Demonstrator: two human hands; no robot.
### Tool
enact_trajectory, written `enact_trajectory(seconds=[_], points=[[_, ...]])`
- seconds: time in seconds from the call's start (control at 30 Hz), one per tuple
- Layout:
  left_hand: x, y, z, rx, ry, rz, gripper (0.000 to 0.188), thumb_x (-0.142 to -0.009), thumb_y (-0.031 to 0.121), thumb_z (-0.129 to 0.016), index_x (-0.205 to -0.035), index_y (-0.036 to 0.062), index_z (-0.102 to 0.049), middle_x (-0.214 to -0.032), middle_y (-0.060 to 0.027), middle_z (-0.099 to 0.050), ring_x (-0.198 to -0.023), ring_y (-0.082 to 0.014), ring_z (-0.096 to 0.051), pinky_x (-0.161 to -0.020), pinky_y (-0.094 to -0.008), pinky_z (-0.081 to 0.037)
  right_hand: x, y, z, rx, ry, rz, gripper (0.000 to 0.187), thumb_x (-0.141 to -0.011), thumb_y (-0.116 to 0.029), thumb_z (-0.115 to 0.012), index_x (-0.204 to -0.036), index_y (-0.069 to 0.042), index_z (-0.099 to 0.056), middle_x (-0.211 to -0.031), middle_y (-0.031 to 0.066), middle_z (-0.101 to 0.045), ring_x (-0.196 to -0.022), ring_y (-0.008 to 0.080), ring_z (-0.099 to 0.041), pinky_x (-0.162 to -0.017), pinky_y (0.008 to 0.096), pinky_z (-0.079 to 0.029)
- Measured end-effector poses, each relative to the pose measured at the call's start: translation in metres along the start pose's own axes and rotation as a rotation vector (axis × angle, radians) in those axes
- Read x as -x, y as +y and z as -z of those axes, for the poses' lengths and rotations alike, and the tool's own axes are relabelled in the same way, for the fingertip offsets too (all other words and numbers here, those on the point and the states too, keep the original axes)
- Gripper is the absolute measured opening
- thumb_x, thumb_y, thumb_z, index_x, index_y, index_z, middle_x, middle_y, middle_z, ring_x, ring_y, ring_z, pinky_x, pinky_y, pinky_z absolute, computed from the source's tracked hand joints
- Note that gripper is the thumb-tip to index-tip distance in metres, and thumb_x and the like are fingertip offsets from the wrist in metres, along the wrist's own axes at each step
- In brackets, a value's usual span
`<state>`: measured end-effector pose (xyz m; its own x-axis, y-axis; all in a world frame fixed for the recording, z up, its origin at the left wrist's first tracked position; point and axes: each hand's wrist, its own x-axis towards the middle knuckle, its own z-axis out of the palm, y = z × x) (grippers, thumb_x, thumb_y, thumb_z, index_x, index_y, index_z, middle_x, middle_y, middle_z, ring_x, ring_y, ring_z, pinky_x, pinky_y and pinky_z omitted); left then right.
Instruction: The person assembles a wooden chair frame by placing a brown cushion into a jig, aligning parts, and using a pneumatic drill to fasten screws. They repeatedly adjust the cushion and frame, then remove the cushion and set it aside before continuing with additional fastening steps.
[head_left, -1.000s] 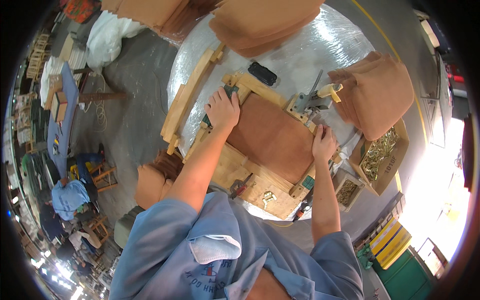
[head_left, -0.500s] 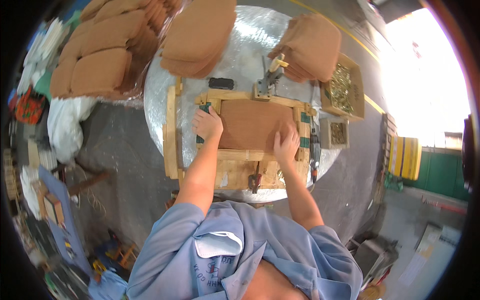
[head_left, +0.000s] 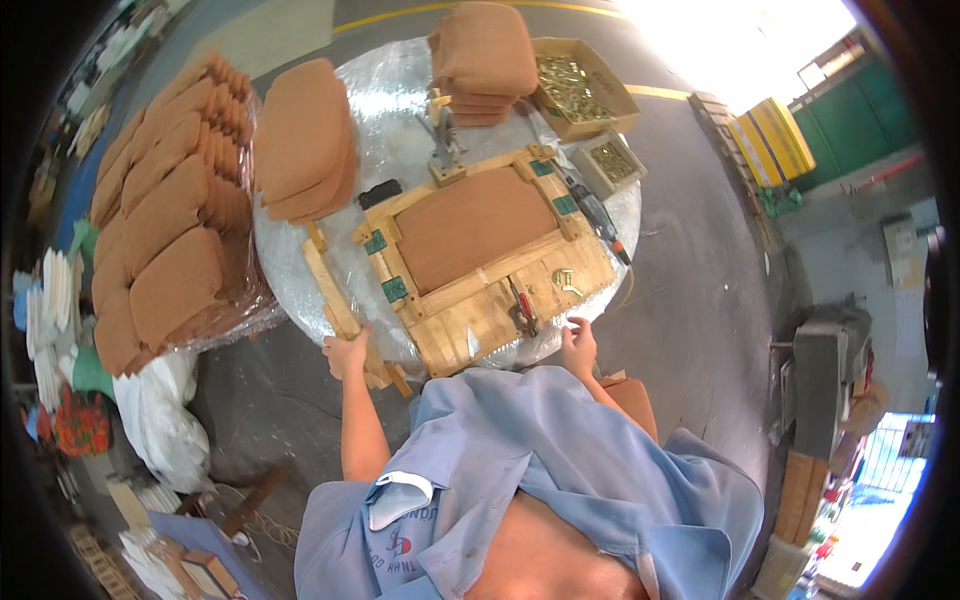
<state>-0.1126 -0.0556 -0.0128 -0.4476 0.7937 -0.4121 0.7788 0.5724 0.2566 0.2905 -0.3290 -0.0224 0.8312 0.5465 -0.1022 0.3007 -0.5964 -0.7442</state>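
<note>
Left hand (head_left: 345, 355) is on the long pale wooden bar (head_left: 328, 290) along the left side of the round plastic-wrapped table (head_left: 385, 120); can't tell how tight it's gripping. Right hand (head_left: 578, 347) looks loosely curled by the near edge, can't see if it's holding anything. The flat brown panel (head_left: 475, 232) sits inside the pale wooden frame with green patches (head_left: 520, 262). I'd support that bar two-handed, keeping its ends off the frame.

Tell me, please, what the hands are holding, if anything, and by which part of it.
The left hand is at the wooden strip, toward its nearer end; whether it grips cannot be told. The right hand shows nothing held.
</note>
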Motion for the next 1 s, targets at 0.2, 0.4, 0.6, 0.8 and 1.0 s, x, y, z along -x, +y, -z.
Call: enact_trajectory(seconds=[0.2, 0.4, 0.6, 0.8, 1.0], points=[[-0.042, -0.038, -0.021, 0.383, 0.014, -0.197, 0.096, -0.075, 0.043, -0.092, -0.147, -0.0040, -0.049, -0.131, -0.0277, -0.068, -0.125, -0.0449, -0.067, -0.108, -0.0489, -0.052, -0.005, -0.059, -0.041, -0.181, -0.180, 0.047, 0.029, -0.101, -0.022, -0.072, -0.127, -0.009, -0.071, -0.096, 0.0138, -0.077, -0.075, 0.0235, -0.073, -0.073, 0.0405, -0.057], [0.012, -0.046, 0.025, 0.498, 0.254, -0.322, 0.073, -0.079, 0.030, -0.094, -0.133, -0.0013, -0.057, -0.124, -0.0224, -0.068, -0.118, -0.0409, -0.069, -0.104, -0.0478, -0.052, -0.003, -0.035, -0.019, -0.185, -0.098, 0.013, 0.025, -0.102, -0.021, -0.070, -0.124, -0.008, -0.072, -0.092, 0.0127, -0.077, -0.075, 0.0221, -0.073, -0.072, 0.0388, -0.056], [0.020, 0.008, 0.092, 0.232, 0.385, -0.924, 0.057, -0.081, 0.035, -0.097, -0.113, 0.0033, -0.063, -0.109, -0.0161, -0.066, -0.100, -0.0434, -0.069, -0.085, -0.0515, -0.057, 0.013, 0.007, 0.006, -0.132, -0.056, -0.164, 0.023, -0.102, -0.022, -0.070, -0.121, -0.011, -0.074, -0.090, 0.0119, -0.076, -0.080, 0.0245, -0.074, -0.076, 0.0398, -0.057], [0.009, 0.141, 0.092, -0.080, 0.268, -1.371, 0.046, -0.082, 0.037, -0.092, -0.106, 0.0083, -0.065, -0.105, -0.0134, -0.064, -0.093, -0.0388, -0.069, -0.075, -0.0505, -0.056, -0.005, 0.021, -0.016, -0.167, 0.025, -0.156, 0.023, -0.102, -0.025, -0.070, -0.119, -0.011, -0.074, -0.088, 0.0095, -0.075, -0.080, 0.0218, -0.072, -0.077, 0.0396, -0.056], [0.010, 0.260, 0.050, -0.299, 0.172, -1.628, 0.046, -0.083, 0.039, -0.090, -0.110, 0.0103, -0.067, -0.108, -0.0104, -0.064, -0.100, -0.0348, -0.070, -0.078, -0.0485, -0.057, -0.008, 0.006, -0.027, -0.268, 0.074, -0.229, 0.023, -0.102, -0.025, -0.070, -0.117, -0.009, -0.075, -0.087, 0.0078, -0.075, -0.079, 0.0183, -0.070, -0.076, 0.0364, -0.055]])
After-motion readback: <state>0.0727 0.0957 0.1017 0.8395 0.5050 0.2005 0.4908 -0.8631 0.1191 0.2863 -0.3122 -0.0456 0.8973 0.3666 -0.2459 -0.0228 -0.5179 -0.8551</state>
